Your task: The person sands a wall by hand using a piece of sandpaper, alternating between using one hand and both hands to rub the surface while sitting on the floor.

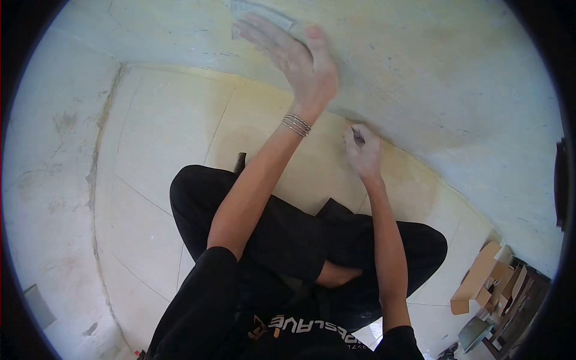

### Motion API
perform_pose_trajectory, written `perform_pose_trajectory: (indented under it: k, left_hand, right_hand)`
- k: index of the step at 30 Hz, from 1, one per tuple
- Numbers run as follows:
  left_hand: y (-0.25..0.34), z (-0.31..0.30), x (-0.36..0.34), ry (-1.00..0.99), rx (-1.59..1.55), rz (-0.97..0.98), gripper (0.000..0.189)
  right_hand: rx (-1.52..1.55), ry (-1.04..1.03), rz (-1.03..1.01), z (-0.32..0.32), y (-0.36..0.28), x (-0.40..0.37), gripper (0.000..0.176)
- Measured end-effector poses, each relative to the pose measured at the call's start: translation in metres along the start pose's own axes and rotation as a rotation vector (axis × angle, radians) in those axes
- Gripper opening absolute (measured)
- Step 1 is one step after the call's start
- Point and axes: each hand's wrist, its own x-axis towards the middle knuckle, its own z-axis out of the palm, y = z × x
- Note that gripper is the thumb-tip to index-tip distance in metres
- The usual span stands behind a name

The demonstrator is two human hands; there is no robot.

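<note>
My left hand [294, 57], dusted white and with thin bracelets on its wrist, is up against the pale wall [420, 66]. Its fingers lie stretched over a thin grey sheet [277, 19] that looks like sandpaper, pressing it to the wall; the thumb stands apart. Slight blur softens the fingers. Lower and to the right, my right hand [365, 153], also dusty, is curled into a loose fist by the foot of the wall. A dark hollow shows inside that fist, and I make out nothing in it.
My crossed legs in black trousers [282, 231] rest on the pale tiled floor [162, 126]. Behind the left knee a dark cylindrical end [240, 163] sticks out. An open cardboard box [474, 279] lies at the lower right, beside a greenish container [474, 333]. Another wall [51, 180] rises at left.
</note>
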Motion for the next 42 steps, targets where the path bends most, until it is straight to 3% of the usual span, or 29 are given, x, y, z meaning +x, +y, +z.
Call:
perform_pose_trajectory:
  k: [1, 4, 6, 7, 8, 10, 13, 15, 18, 21, 24, 27, 30, 33, 34, 37, 42]
  left_hand:
    - [-0.001, 0.0, 0.002, 0.042, -0.048, -0.076, 0.098]
    - [0.008, 0.017, -0.049, -0.123, -0.043, -0.128, 0.091]
    - [0.031, 0.014, -0.072, -0.292, -0.057, 0.028, 0.088]
    - [0.037, 0.013, -0.078, -0.377, -0.063, 0.103, 0.087]
    - [0.037, 0.012, -0.071, -0.323, -0.039, 0.114, 0.086]
    - [0.034, 0.01, -0.042, -0.232, 0.004, 0.134, 0.085]
    - [0.012, 0.0, -0.002, -0.044, -0.043, -0.014, 0.086]
    - [0.0, -0.002, 0.006, 0.057, -0.111, -0.172, 0.092]
    - [-0.006, 0.019, -0.043, -0.024, -0.081, -0.185, 0.084]
    - [0.029, 0.012, -0.065, -0.242, -0.063, 0.062, 0.087]
    - [0.04, -0.002, -0.029, -0.343, 0.06, 0.295, 0.1]
    - [0.033, -0.008, 0.003, -0.174, -0.007, 0.214, 0.095]
    - [0.014, -0.005, 0.002, -0.106, -0.001, -0.014, 0.085]
    - [0.009, 0.011, -0.019, 0.046, -0.211, -0.344, 0.087]
    - [0.008, 0.015, -0.029, 0.002, -0.178, -0.302, 0.088]
    - [0.012, 0.014, -0.048, -0.125, -0.072, -0.117, 0.092]
    - [0.035, -0.008, -0.009, -0.259, 0.117, 0.273, 0.089]
  right_hand:
    - [0.007, -0.003, -0.012, 0.001, 0.001, 0.001, 0.025]
    - [-0.074, 0.002, -0.087, 0.002, 0.018, 0.002, 0.025]
    - [0.119, 0.215, -0.264, 0.009, -0.004, 0.0, 0.024]
    - [0.095, 0.204, -0.277, 0.008, -0.005, 0.0, 0.024]
    - [0.071, 0.195, -0.289, 0.006, -0.007, 0.0, 0.024]
    - [-0.215, -0.044, -0.149, -0.01, 0.008, -0.001, 0.024]
    - [-0.021, -0.029, 0.068, -0.001, -0.003, 0.0, 0.023]
    - [0.001, -0.021, 0.045, 0.001, 0.005, 0.0, 0.022]
    - [-0.057, -0.027, -0.009, 0.0, 0.011, 0.002, 0.021]
    - [-0.105, -0.004, -0.213, -0.005, 0.012, 0.002, 0.021]
    - [-0.155, 0.006, -0.199, -0.007, 0.01, -0.001, 0.02]
    - [-0.061, 0.008, -0.066, 0.0, 0.005, 0.0, 0.021]
    - [-0.034, -0.018, 0.004, 0.001, 0.004, 0.001, 0.023]
    - [-0.067, -0.036, 0.049, -0.004, -0.008, 0.0, 0.023]
    - [-0.076, -0.039, 0.064, -0.005, -0.012, -0.001, 0.023]
    - [-0.115, 0.052, -0.154, -0.001, 0.006, -0.002, 0.023]
    - [-0.057, -0.02, 0.005, -0.002, 0.002, 0.0, 0.027]
